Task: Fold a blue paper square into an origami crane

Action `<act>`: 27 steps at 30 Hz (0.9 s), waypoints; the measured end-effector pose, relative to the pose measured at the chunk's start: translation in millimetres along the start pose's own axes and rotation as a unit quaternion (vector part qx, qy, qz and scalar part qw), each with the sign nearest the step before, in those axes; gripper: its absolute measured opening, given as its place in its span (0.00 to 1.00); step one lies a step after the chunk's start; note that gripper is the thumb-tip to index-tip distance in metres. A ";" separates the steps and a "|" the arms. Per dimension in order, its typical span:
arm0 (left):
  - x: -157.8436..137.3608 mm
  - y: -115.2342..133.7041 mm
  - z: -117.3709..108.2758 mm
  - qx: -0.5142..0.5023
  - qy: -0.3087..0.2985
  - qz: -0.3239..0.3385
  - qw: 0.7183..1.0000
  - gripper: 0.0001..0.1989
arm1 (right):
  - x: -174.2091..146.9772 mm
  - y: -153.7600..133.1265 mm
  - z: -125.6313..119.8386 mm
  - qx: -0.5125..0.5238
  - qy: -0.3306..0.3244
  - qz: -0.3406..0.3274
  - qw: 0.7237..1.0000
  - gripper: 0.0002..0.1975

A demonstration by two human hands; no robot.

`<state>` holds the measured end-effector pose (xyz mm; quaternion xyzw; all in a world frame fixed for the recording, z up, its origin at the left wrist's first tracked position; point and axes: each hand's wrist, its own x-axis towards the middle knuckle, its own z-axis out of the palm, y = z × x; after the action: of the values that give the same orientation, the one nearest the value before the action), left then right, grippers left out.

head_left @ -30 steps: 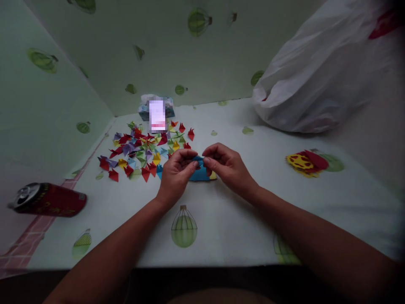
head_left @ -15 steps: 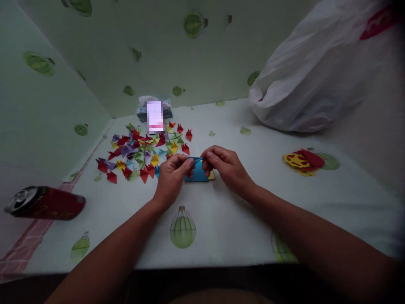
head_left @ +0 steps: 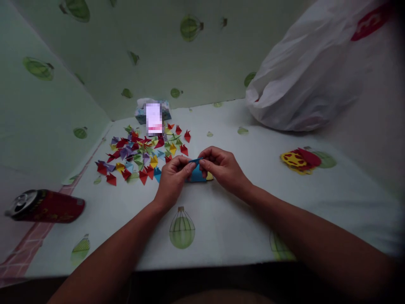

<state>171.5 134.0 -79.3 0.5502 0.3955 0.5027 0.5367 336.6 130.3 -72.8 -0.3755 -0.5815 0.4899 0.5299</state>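
Observation:
My left hand [head_left: 172, 176] and my right hand [head_left: 220, 165] meet just above the table and pinch a small blue paper piece [head_left: 196, 161] between their fingertips. Under the hands lies a small stack of paper sheets [head_left: 198, 175], blue on top with a yellow edge showing at the right. To the left of my hands spreads a pile of several folded paper triangles [head_left: 142, 152] in red, yellow, purple, green and blue.
A red can [head_left: 44, 206] lies on its side at the table's left edge. A big white plastic bag [head_left: 303, 80] fills the back right. Red and yellow paper pieces [head_left: 299, 160] lie at the right. A tissue pack [head_left: 153, 110] stands by the back wall.
The blue paper between my fingertips has been pressed narrower and flatter. Both hands stay over the stack; the view has shifted slightly.

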 end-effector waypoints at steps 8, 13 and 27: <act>-0.3 -0.4 -2.1 0.091 0.020 0.053 0.994 0.06 | -0.7 0.7 -1.2 0.006 -0.005 -0.003 1.000 0.05; -2.9 1.9 0.4 0.133 0.042 0.096 0.986 0.04 | 0.2 1.9 0.1 0.021 0.007 -0.013 1.000 0.08; -7.7 -5.2 1.9 0.179 0.025 0.149 0.972 0.05 | -2.3 2.4 6.5 0.055 0.017 0.009 0.998 0.08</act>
<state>172.5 126.6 -85.2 0.6771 0.4058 0.5122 0.3383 330.3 127.5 -75.4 -0.3595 -0.5415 0.5196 0.5545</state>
